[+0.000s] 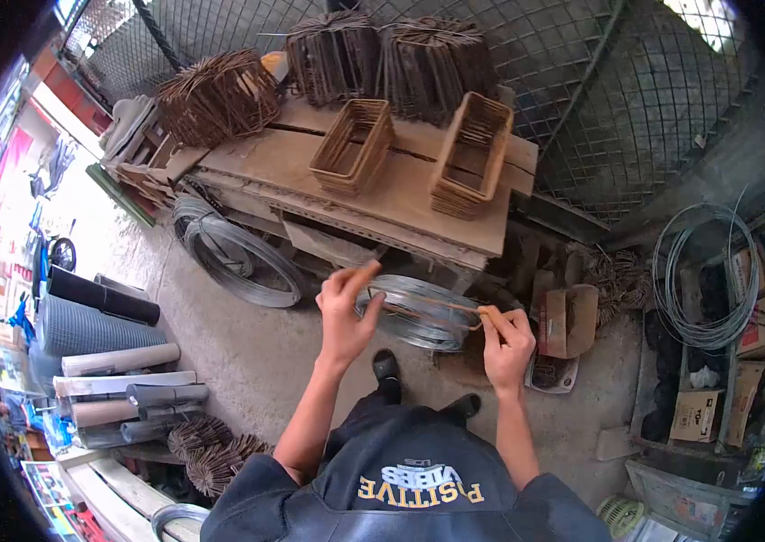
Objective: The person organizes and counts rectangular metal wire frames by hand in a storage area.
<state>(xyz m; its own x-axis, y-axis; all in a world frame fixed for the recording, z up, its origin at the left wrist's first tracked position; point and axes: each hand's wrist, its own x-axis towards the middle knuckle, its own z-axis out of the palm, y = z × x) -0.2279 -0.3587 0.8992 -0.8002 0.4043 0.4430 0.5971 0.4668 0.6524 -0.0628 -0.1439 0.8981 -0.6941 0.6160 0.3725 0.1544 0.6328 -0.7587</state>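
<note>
Between my hands, in front of my chest, a thin brownish metal rod or narrow wire frame is stretched. My right hand pinches its right end between thumb and fingers. My left hand is at the left end, thumb and index finger apart; its contact with the piece is hard to make out. Behind the piece, below the bench edge, lies a coil of silvery wire. Two stacks of rectangular wire frames, one on the left and one on the right, stand on the wooden bench.
Rusty frame bundles line the back of the bench by a mesh fence. Another wire coil leans under its left side. Mesh rolls lie left; a cardboard box and a shelf with hanging wire are right.
</note>
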